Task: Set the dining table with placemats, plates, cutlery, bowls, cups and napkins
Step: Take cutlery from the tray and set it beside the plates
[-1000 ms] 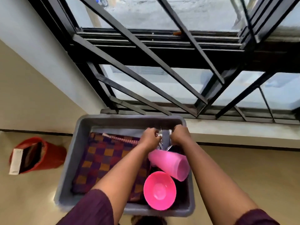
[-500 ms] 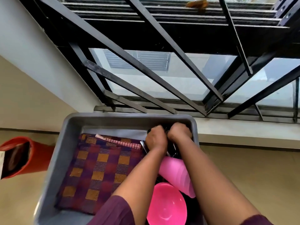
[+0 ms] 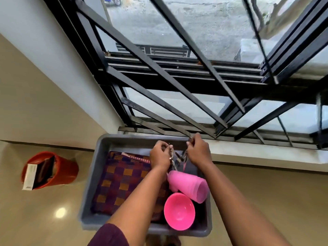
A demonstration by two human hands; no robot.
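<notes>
Both hands lifting cutlery from the grey tub by the window.

We see the left hand [image 3: 159, 156] and the right hand [image 3: 198, 151] each with fingers curled, pinching metal cutlery [image 3: 177, 159] over the far end of the grey tub [image 3: 88, 189]. Below the hands lie a pink cup [image 3: 188, 186] on its side and a pink bowl [image 3: 179, 211]; left of them, checked placemats [image 3: 122, 183]. The box [image 3: 30, 176] in the red bin [image 3: 65, 167] carries print too small to read. Glossy beige floor [image 3: 35, 219], barred window [image 3: 177, 77] beyond the hands.

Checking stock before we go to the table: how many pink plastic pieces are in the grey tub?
2. A pink cup lies on its side near the tub's right wall; a pink bowl sits open side up just in front of it. More could be hidden beneath the arms.
</notes>
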